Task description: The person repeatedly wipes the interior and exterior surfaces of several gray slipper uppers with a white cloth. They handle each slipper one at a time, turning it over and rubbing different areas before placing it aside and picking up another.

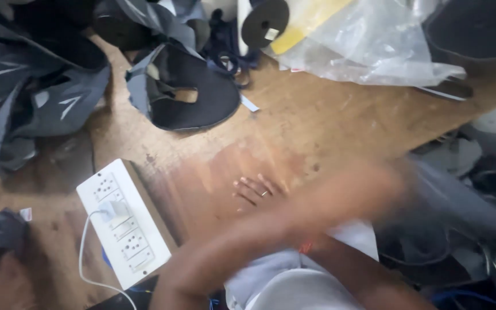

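Head view: blurred hand [258,190] lies open on bare wooden table [328,120] beside white socket strip [123,223].

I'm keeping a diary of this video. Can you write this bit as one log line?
hands: crossed, blurred | left hand: flat on table | right hand: unclear | nearby: socket strip, shoe upper, plastic bag

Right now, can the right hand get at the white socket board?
Probably yes: the right hand lies flat on the wooden table, only bare wood between it and the socket board; the blurred left arm crosses over it.
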